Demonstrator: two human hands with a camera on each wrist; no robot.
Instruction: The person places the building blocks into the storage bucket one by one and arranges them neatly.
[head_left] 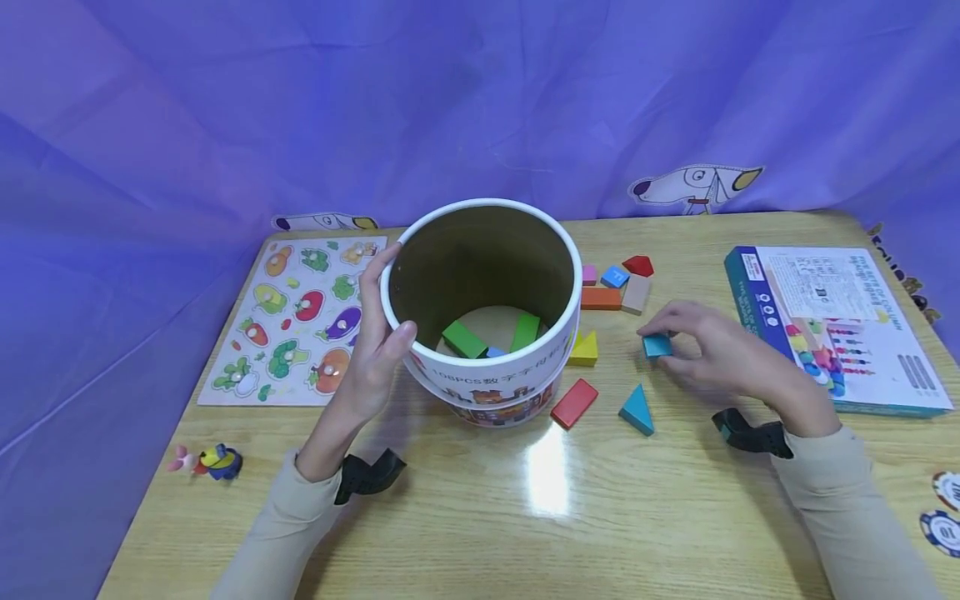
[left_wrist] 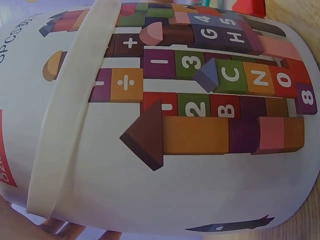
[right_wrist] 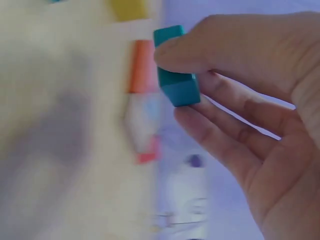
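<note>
A white bucket [head_left: 483, 367] stands mid-table, printed with colourful block pictures; inside lie green blocks [head_left: 465, 339] and a partly hidden blue one. My left hand [head_left: 373, 350] holds the bucket's left side near the rim, its thumb at the near edge. In the left wrist view a few fingers [left_wrist: 70, 231] curve against the printed wall. To the bucket's right, my right hand [head_left: 708, 346] pinches a teal block [right_wrist: 175, 75] between thumb and fingers. A blue triangular block [head_left: 637, 411], a red block [head_left: 575, 403] and a yellow block [head_left: 583, 349] lie between bucket and hand.
Behind these are an orange block [head_left: 602, 298], a beige block [head_left: 636, 294] and several smaller ones. A vegetable puzzle board [head_left: 300, 325] lies left, with small figurines [head_left: 213, 461] nearer. A boxed set [head_left: 840, 325] is at right, with poker chips [head_left: 941, 533] at the near right edge.
</note>
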